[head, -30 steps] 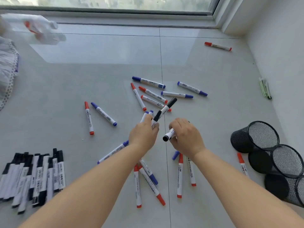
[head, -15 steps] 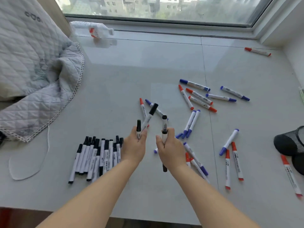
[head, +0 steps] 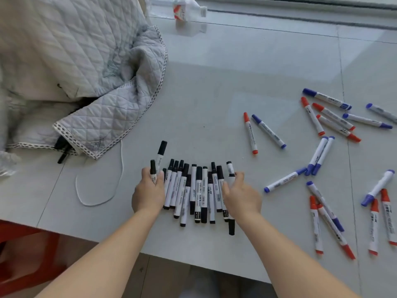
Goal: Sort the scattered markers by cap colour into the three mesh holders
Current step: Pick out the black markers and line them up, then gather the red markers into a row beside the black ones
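A row of several black-capped markers (head: 198, 190) lies side by side on the grey tiled surface near its front edge. My left hand (head: 148, 192) is at the row's left end and grips two black-capped markers (head: 158, 162) that point away from me. My right hand (head: 240, 195) is at the row's right end and holds one black-capped marker (head: 230, 168), whose other end sticks out below the hand. Several red-capped markers (head: 250, 133) and blue-capped markers (head: 268, 131) lie scattered to the right. No mesh holder is in view.
A grey quilted blanket (head: 86, 72) covers the back left, with a white cord (head: 96, 186) looping out from under it. A clear plastic bottle (head: 182, 8) lies at the far edge by the window. The surface's front edge (head: 193, 264) runs just under my forearms.
The view swung left, and the mesh holders left the frame. Both hands carried their black-capped markers left and down to the two ends of the black row.
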Demonstrator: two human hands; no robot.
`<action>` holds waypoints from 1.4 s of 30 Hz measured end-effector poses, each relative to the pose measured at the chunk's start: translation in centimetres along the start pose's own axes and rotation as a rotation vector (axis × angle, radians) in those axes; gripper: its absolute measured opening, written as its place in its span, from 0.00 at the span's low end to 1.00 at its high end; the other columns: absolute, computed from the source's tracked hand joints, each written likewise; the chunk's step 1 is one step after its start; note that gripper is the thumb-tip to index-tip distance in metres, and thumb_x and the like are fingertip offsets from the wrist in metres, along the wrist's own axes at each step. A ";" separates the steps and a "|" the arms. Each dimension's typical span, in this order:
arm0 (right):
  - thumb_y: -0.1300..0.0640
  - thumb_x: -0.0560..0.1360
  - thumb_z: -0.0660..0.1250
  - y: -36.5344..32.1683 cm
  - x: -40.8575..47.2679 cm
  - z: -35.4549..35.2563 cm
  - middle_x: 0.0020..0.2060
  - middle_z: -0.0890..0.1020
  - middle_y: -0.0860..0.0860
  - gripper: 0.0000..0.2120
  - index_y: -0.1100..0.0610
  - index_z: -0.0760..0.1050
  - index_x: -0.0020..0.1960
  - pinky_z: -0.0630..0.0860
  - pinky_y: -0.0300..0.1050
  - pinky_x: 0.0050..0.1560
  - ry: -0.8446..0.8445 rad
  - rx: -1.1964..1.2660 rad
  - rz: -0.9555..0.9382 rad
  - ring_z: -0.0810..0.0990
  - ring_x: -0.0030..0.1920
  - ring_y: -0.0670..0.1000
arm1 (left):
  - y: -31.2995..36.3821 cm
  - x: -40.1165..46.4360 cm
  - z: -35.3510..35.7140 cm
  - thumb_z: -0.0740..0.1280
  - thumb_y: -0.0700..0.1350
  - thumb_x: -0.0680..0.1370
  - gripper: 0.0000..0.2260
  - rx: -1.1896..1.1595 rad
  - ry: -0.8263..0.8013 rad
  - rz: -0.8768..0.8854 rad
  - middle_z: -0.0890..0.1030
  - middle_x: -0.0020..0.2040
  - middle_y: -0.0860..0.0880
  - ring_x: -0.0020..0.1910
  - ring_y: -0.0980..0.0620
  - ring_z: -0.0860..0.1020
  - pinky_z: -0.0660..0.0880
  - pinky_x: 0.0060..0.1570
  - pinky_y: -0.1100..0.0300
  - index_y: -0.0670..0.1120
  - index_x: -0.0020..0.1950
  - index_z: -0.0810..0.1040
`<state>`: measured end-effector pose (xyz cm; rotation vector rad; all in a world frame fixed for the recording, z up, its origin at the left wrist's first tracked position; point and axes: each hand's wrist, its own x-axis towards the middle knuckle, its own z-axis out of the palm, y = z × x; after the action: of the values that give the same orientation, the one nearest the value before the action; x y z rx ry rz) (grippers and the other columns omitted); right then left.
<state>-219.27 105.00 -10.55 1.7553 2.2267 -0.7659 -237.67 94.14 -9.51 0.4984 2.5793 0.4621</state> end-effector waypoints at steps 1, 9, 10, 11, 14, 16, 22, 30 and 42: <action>0.44 0.78 0.50 0.1 0.2 0.2 0.42 0.81 0.57 0.20 0.57 0.59 0.64 0.65 0.48 0.35 -0.002 -0.029 0.001 0.77 0.40 0.60 | -0.6 0.2 0.2 0.53 0.56 0.79 0.14 0.022 -0.001 -0.011 0.79 0.46 0.39 0.45 0.39 0.77 0.71 0.41 0.52 0.46 0.54 0.64; 0.44 0.79 0.50 0.6 1.1 1.1 0.40 0.81 0.56 0.20 0.56 0.58 0.64 0.64 0.47 0.34 0.032 -0.119 -0.019 0.78 0.40 0.60 | -3.0 0.4 1.7 0.57 0.53 0.79 0.17 0.130 0.056 0.065 0.75 0.57 0.41 0.54 0.40 0.73 0.70 0.46 0.49 0.42 0.61 0.68; 0.43 0.79 0.50 0.7 1.1 1.2 0.41 0.81 0.56 0.21 0.56 0.58 0.65 0.65 0.47 0.34 0.036 -0.110 -0.013 0.78 0.41 0.60 | -2.9 0.4 1.8 0.58 0.53 0.79 0.18 0.154 0.075 0.078 0.74 0.57 0.40 0.55 0.40 0.72 0.70 0.47 0.48 0.42 0.61 0.68; 0.42 0.78 0.50 0.8 1.1 1.3 0.43 0.81 0.56 0.22 0.55 0.58 0.66 0.65 0.47 0.35 0.043 -0.090 0.003 0.79 0.42 0.60 | -2.8 0.3 1.9 0.58 0.53 0.79 0.18 0.176 0.091 0.080 0.73 0.57 0.40 0.55 0.40 0.71 0.70 0.48 0.48 0.42 0.62 0.69; 0.40 0.77 0.50 0.8 0.8 1.8 0.56 0.76 0.56 0.27 0.52 0.54 0.71 0.65 0.48 0.39 0.052 -0.003 0.056 0.78 0.48 0.61 | -2.8 0.1 2.4 0.59 0.53 0.78 0.19 0.227 0.124 0.066 0.70 0.59 0.39 0.57 0.39 0.69 0.69 0.49 0.46 0.42 0.64 0.69; 0.39 0.77 0.50 0.7 0.4 2.5 0.60 0.70 0.56 0.30 0.53 0.50 0.74 0.65 0.48 0.39 0.071 -0.010 0.040 0.78 0.49 0.61 | -2.9 -0.4 2.7 0.60 0.53 0.77 0.21 0.253 0.149 0.097 0.70 0.60 0.39 0.57 0.39 0.68 0.68 0.51 0.46 0.44 0.66 0.68; 0.39 0.77 0.49 0.1 -0.6 3.9 0.59 0.64 0.55 0.33 0.53 0.44 0.76 0.65 0.45 0.37 0.081 0.002 0.059 0.77 0.47 0.59 | -3.1 -1.4 3.5 0.59 0.55 0.77 0.27 0.307 0.120 0.227 0.66 0.66 0.42 0.62 0.42 0.66 0.65 0.59 0.47 0.45 0.73 0.60; 0.39 0.77 0.48 0.0 -1.1 3.1 0.61 0.64 0.55 0.32 0.53 0.45 0.75 0.68 0.47 0.38 0.036 0.016 0.062 0.77 0.48 0.60 | -2.6 -1.6 2.8 0.56 0.56 0.78 0.27 0.316 0.111 0.214 0.63 0.68 0.42 0.65 0.43 0.62 0.59 0.66 0.48 0.48 0.74 0.56; 0.55 0.76 0.57 7.2 -2.3 -6.5 0.48 0.82 0.52 0.10 0.53 0.77 0.50 0.69 0.45 0.41 0.111 0.296 0.164 0.78 0.47 0.56 | 10.6 -4.5 3.0 0.62 0.45 0.75 0.22 0.401 -0.054 0.720 0.59 0.68 0.47 0.64 0.46 0.60 0.65 0.60 0.54 0.49 0.68 0.64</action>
<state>-210.78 107.56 -5.96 2.1339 2.0872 -1.0263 -229.65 102.25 -6.06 1.5709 2.3734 0.1404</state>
